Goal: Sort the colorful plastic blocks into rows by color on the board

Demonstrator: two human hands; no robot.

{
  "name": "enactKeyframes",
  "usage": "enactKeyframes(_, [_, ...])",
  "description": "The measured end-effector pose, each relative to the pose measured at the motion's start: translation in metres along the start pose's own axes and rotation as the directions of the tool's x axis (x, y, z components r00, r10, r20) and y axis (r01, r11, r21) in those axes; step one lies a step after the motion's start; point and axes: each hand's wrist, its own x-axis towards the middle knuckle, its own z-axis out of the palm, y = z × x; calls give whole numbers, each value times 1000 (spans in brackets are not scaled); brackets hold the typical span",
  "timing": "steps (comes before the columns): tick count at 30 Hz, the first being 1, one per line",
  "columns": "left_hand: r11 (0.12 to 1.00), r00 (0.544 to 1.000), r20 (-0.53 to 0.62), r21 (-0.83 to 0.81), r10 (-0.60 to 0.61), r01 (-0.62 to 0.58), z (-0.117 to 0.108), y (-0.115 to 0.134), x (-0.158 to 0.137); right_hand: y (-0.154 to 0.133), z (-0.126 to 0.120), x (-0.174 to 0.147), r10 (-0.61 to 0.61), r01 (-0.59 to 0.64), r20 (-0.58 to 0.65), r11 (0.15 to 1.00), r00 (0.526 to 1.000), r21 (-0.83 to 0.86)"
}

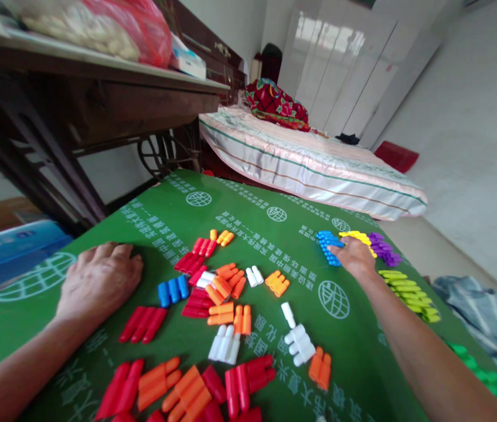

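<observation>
My left hand [101, 278] rests palm down on the green table board [152, 375], fingers lying loosely on the surface and holding nothing. On the far right, my right hand [354, 257] reaches to a group of blue plastic pieces [330, 246], its thumb against them; the other fingertips are partly hidden. Yellow pieces [358, 235] lie just behind that hand, with purple pieces [383, 249] beyond. Between my hands are scattered round-tipped, joined pieces: red [143, 324], orange [221, 313], white [300, 344] and a separate blue piece [173, 291].
Lime pieces [409, 295] and green pieces [481, 372] lie along the right side, partly behind my forearm. A dark wooden table [112, 102] carries bags at the left. Beyond the board stands a bed [319, 161]. Checked cloth [490, 310] lies at the right.
</observation>
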Motion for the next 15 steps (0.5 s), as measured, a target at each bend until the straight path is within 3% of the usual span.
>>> enactKeyframes(15, [1000, 1000, -15, -3, 3, -3, 2, -1, 0, 3, 5, 0, -1, 1, -2, 1000, 1000, -9])
